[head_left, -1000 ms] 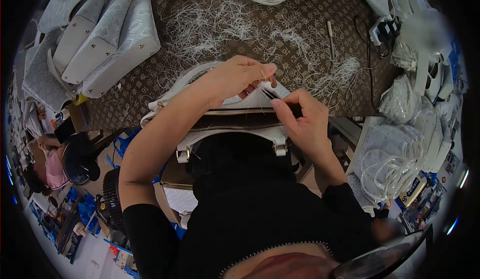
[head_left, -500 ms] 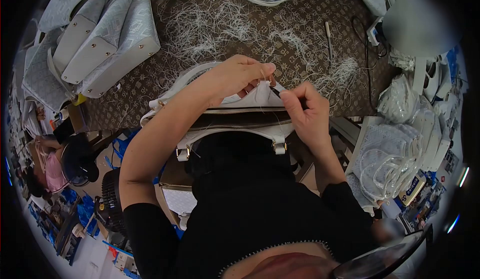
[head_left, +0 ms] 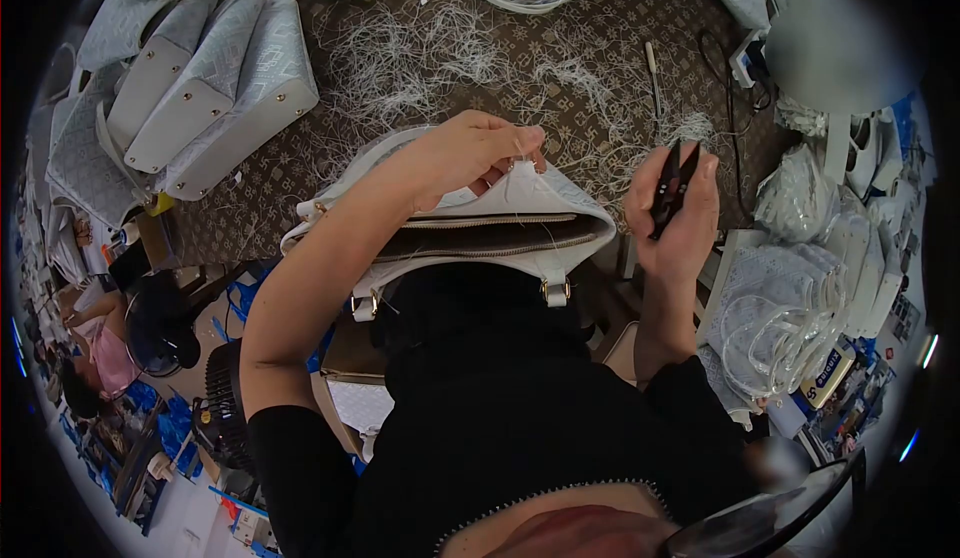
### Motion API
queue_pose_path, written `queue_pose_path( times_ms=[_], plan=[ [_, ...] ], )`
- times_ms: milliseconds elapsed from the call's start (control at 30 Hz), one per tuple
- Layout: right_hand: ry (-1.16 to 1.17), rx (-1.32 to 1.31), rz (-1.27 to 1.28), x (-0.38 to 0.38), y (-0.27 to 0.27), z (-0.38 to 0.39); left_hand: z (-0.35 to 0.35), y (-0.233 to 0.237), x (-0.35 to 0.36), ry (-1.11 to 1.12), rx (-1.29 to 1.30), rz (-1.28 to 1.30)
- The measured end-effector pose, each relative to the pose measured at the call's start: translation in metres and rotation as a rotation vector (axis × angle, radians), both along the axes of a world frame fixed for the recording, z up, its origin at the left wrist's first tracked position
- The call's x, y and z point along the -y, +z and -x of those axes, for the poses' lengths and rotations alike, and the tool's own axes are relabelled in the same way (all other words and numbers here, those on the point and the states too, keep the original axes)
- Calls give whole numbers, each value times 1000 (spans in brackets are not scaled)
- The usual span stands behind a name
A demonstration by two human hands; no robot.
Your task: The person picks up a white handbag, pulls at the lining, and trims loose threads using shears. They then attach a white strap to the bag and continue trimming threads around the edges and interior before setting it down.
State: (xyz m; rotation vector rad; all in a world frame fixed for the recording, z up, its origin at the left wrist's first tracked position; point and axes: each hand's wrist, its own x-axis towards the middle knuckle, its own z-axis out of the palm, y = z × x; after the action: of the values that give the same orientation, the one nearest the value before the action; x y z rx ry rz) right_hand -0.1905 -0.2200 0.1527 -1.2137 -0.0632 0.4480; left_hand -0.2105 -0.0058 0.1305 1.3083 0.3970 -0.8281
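Well, at far left a person in pink (head_left: 112, 358) sits off beyond the bench (head_left: 610, 18), and next come the pale handbags (head_left: 265, 108), leaning together on its brown patterned top, metal studs showing on their bases. Moving right, loose white threads (head_left: 385, 63) lie tangled across the cloth. Now the left hand (head_left: 465, 158): its grip is closed, thumb and fingers pinching a raised tab on the white handbag (head_left: 565, 198), which sits at the bench's near edge against the person's front, zipped mouth gaping. Right of that, a slim tool with a pale handle (head_left: 652, 63) lies among the threads. And over here, the right hand (head_left: 680, 233), palm up, well apart from the bag, its grip curled around black snips (head_left: 664, 208), blades parted, points up! Rightmost, clear-wrapped handles (head_left: 765, 343) loop in a heap.
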Motion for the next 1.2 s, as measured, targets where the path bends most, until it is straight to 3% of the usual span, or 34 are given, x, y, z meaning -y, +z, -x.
queue_pose_path(
  times_ms=[100, 167, 333, 433, 533, 600, 933, 1000, 1033, 1133, 1200],
  plan=[
    [67, -83, 189, -1, -2, -3, -1, 0, -1, -21, -15, 16],
    [273, 209, 527, 0, -10, -3, 0, 2, -2, -16, -16, 20],
    [439, 61, 775, -8, -5, -2, -1, -1, -4, -34, -12, 10],
    [436, 268, 816, -19, -10, 1, 0, 0, -2, -18, -28, -3],
    [410, 169, 736, -20, -14, 1, 0, 2, -3, -13, -31, -9],
    [357, 62, 538, -17, -17, 0, 0, 2, -3, -25, -32, -1],
    [498, -297, 427, -17, -9, -13, 5, 1, 3, -41, 16, 6],
    [598, -572, 201, -8, -11, -21, 4, 1, 3, -51, 24, 10],
    [599, -572, 203, -3, -9, -23, 2, 3, 2, -47, 39, -9],
    [642, -574, -223, 10, 0, -34, 2, -1, 3, -42, 48, -32],
    [509, -523, -157, 14, -2, -38, 2, -1, 3, -43, 45, -36]
  ],
)
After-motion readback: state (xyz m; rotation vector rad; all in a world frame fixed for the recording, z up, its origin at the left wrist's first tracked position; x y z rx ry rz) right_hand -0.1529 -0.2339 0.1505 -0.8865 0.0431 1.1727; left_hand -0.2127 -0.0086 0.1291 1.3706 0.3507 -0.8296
